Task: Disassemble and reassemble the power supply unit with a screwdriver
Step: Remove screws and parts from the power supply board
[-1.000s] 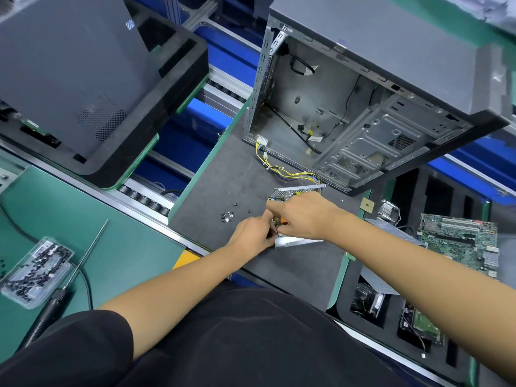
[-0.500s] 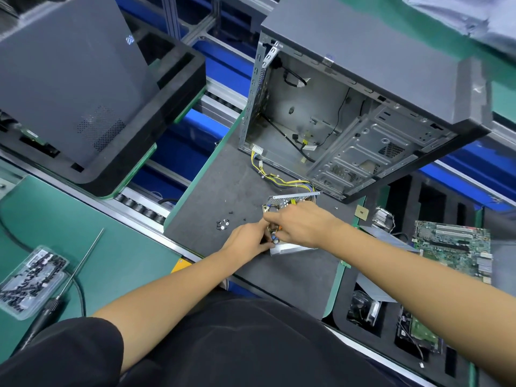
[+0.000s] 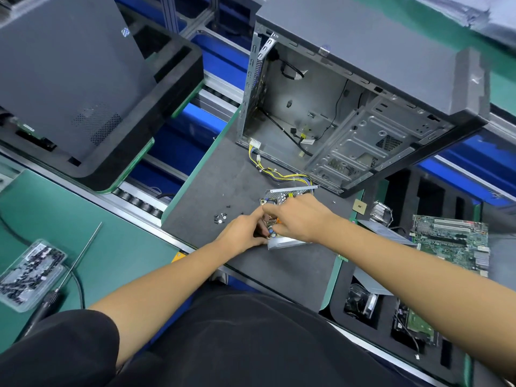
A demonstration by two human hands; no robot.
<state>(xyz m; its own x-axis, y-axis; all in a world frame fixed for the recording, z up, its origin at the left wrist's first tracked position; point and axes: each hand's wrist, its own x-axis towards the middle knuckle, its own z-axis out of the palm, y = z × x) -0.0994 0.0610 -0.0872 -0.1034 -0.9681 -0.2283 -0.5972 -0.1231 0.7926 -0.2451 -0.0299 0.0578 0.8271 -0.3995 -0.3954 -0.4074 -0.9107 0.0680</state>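
The opened power supply unit [image 3: 284, 241] lies on the dark grey mat [image 3: 217, 185], its circuit board exposed inside a silver metal shell. Yellow and black wires [image 3: 279, 174] run from it toward the computer case. My left hand [image 3: 243, 233] grips the unit's near left edge with curled fingers. My right hand [image 3: 298, 216] lies over the board, fingers curled down onto its parts; most of the board is hidden. The screwdriver [image 3: 69, 275] lies unheld on the green bench at the left. Several loose black screws [image 3: 220, 217] sit on the mat left of my hands.
An open, empty computer case [image 3: 363, 113] stands behind the unit. A clear box of screws [image 3: 28, 272] sits by the screwdriver. A motherboard [image 3: 449, 244], a cooler [image 3: 381, 213] and other parts rest in a black foam tray at the right. A dark side panel [image 3: 72, 74] lies far left.
Both hands stay on the power supply unit with only slight finger shifts. The camera view has drifted a little.
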